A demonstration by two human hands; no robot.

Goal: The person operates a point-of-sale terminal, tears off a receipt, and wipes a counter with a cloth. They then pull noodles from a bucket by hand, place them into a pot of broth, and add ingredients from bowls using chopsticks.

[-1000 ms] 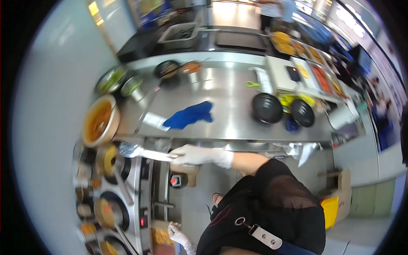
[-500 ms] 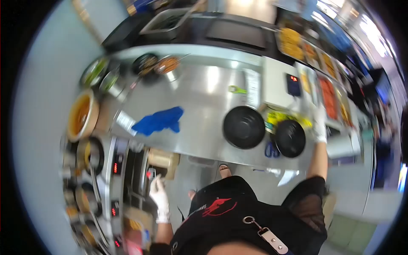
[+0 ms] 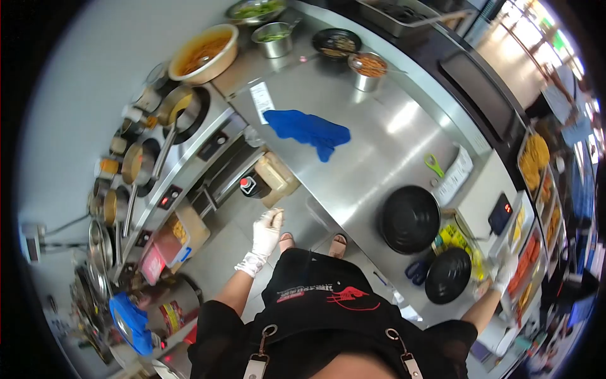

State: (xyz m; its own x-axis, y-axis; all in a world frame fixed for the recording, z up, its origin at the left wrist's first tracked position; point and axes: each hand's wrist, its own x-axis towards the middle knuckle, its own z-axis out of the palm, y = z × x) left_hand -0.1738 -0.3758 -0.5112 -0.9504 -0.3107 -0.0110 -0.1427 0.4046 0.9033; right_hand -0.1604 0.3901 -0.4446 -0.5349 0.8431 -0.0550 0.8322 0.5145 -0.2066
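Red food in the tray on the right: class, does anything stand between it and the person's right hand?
Nothing visible does: the right hand is right beside the red food. The smaller black pan lies on the hand's other side. Whether hand and food touch is unclear.

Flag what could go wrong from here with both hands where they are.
1. The right forearm is close to the small black bowl, near the counter edge; it could nudge the bowl off.
2. The right hand is beside the orange-red food; the glove might brush it.
3. Saucepan handles point toward the stove front; the left hand could catch one if moved there.
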